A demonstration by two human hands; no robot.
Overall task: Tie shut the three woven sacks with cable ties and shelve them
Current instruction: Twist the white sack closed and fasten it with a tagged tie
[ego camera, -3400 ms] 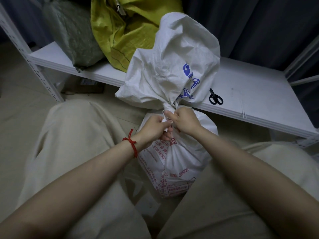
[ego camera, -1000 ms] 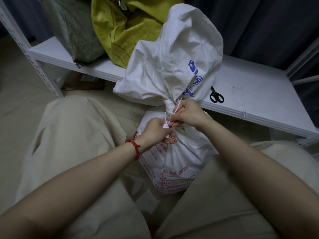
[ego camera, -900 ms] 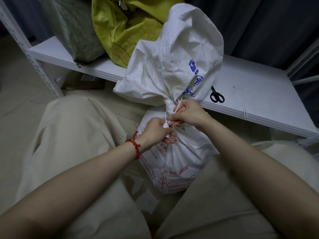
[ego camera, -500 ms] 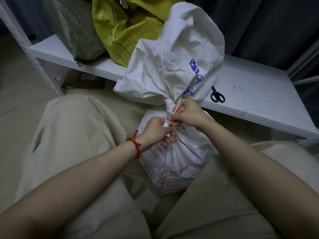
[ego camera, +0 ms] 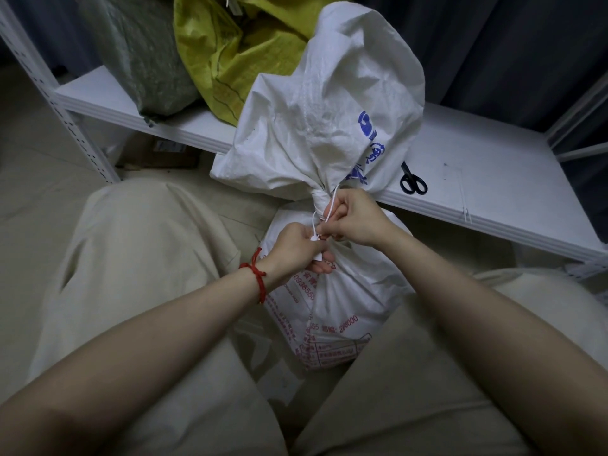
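A white woven sack (ego camera: 329,103) with blue and red print stands on the floor between my knees, its neck gathered. A thin white cable tie (ego camera: 330,209) loops around that neck. My left hand (ego camera: 297,246), with a red string on the wrist, pinches the tie's head just below the neck. My right hand (ego camera: 353,218) grips the tie's free tail beside the neck. On the white shelf (ego camera: 487,179) behind lie a yellow woven sack (ego camera: 237,54) and a grey-green woven sack (ego camera: 144,57), side by side at the left.
Black scissors (ego camera: 413,181) lie on the shelf just right of the white sack. The shelf's perforated upright (ego camera: 62,116) stands at the left. A cardboard box (ego camera: 164,153) sits on the floor under the shelf. My beige-trousered knees flank the sack.
Since 3.4 s ago the hands have moved from clasping the neck together to holding the tie's head and tail apart. Over the last second they have barely shifted.
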